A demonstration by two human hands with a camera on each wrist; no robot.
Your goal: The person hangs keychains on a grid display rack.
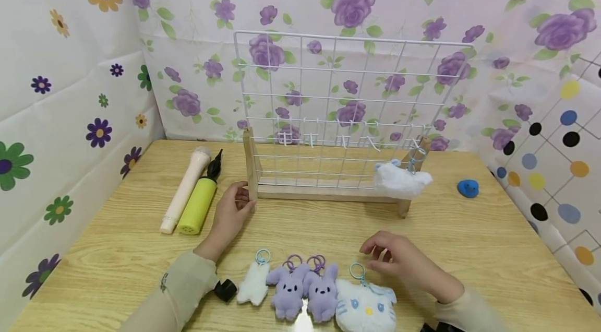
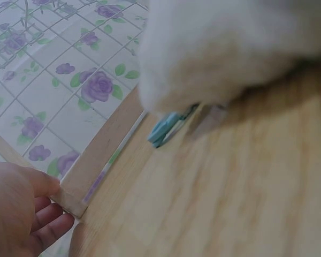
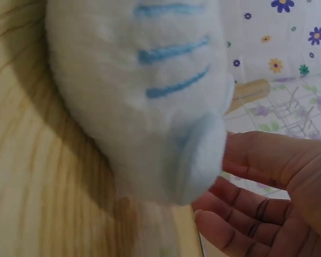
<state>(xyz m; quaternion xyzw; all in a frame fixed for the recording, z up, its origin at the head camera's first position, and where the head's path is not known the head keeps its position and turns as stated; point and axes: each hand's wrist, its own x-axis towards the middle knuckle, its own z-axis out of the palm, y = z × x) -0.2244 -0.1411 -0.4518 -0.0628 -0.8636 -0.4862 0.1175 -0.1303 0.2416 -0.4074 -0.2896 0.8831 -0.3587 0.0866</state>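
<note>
My left hand (image 1: 231, 220) holds the left wooden foot (image 1: 251, 186) of the white wire rack (image 1: 334, 68); in the left wrist view the thumb of that hand (image 2: 16, 206) lies against the wooden base (image 2: 99, 155) and its fingers bend around the end. My right hand (image 1: 399, 264), fingers loosely bent with nothing between them, is above and to the right of a white cat-face plush (image 1: 365, 308) with a blue ring. Beside that plush lie two purple bunny plushes (image 1: 288, 295) and a small white plush (image 1: 254, 282). Another white plush (image 1: 401, 179) hangs at the rack's right end.
Left of the rack lie a pale pink tube (image 1: 185, 191) and a yellow-green pump (image 1: 198, 206) with a black nozzle. A small blue figure (image 1: 468, 188) sits on the wooden table (image 1: 469, 238) at the right. Several white hooks (image 1: 343, 140) hang on the grid. Flowered cloth stands behind.
</note>
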